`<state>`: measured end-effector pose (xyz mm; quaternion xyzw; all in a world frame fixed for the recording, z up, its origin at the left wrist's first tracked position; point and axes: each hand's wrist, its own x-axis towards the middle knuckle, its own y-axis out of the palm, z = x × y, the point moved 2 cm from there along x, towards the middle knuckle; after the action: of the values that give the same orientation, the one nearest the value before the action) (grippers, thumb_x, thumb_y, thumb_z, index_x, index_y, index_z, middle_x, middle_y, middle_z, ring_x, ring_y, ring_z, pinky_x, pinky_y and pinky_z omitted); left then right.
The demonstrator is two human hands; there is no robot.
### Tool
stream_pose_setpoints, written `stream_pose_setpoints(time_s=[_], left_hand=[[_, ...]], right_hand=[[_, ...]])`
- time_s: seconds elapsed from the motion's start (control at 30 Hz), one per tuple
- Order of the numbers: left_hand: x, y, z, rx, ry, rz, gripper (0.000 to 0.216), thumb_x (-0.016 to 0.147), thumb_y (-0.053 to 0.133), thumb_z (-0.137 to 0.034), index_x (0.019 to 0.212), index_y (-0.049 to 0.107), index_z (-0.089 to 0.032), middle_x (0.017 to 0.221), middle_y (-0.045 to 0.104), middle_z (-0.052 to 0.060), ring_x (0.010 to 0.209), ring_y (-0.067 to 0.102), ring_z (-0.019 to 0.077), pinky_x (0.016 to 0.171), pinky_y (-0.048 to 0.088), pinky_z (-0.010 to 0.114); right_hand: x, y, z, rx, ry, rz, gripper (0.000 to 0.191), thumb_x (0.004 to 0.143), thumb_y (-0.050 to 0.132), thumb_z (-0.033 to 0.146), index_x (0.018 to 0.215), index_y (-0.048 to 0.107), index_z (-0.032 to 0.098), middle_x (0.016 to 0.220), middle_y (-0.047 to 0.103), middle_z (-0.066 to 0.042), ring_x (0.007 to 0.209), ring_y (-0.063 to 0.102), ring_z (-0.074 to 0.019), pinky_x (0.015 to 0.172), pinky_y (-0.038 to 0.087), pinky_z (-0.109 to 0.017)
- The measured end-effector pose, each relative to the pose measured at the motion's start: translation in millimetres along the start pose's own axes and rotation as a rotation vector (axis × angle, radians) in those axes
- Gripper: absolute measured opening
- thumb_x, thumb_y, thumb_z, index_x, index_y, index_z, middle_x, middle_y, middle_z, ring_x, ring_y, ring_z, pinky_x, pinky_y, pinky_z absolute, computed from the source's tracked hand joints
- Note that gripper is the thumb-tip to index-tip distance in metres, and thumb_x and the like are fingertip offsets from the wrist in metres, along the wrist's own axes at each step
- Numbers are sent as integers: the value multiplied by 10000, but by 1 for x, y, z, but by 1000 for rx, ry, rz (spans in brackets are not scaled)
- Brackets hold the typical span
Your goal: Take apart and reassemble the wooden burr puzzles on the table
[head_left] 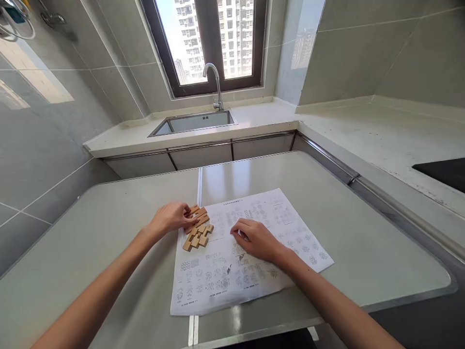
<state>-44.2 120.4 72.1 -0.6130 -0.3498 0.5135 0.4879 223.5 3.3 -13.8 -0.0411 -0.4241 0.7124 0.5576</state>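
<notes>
My left hand (170,216) is at the left edge of a printed paper sheet (254,281). Its thumb and fingers close around notched wooden puzzle pieces (202,219); how many it grips I cannot tell, since the fingers cover part of them. Just below it, lighter notched wooden pieces (196,241) lie together on the sheet. On the middle of the paper rests my right hand (256,237), fingers curled and thumb tip close to the fingertips, with nothing visible in it. Rows of small line diagrams cover the sheet.
A pale table (145,300) with a seam carries the sheet. Behind it runs a white counter (261,114) with a sink (192,123) and a faucet (218,87) under a window. Another counter stretch with a black panel (445,173) stands at right. Tiled walls enclose the space.
</notes>
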Motion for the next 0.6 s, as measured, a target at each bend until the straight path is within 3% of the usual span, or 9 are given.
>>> stream_pose_setpoints(time_s=[0.23, 0.6], left_hand=[[13, -5, -4, 25, 2, 47, 538, 712, 673, -735, 960, 804, -276, 1011, 827, 62, 911, 724, 277, 624, 396, 304], [28, -8, -18, 77, 43, -13, 494, 673, 700, -655, 965, 819, -274, 991, 828, 73, 900, 728, 289, 652, 454, 310]], right_hand=[[0, 0, -2, -5, -1, -9, 162, 1015, 579, 109, 988, 697, 217, 917, 717, -29, 747, 629, -167, 704, 481, -302], [3, -3, -3, -25, 7, -14, 161, 1006, 593, 94, 989, 703, 211, 911, 719, -19, 739, 635, -158, 702, 475, -291]])
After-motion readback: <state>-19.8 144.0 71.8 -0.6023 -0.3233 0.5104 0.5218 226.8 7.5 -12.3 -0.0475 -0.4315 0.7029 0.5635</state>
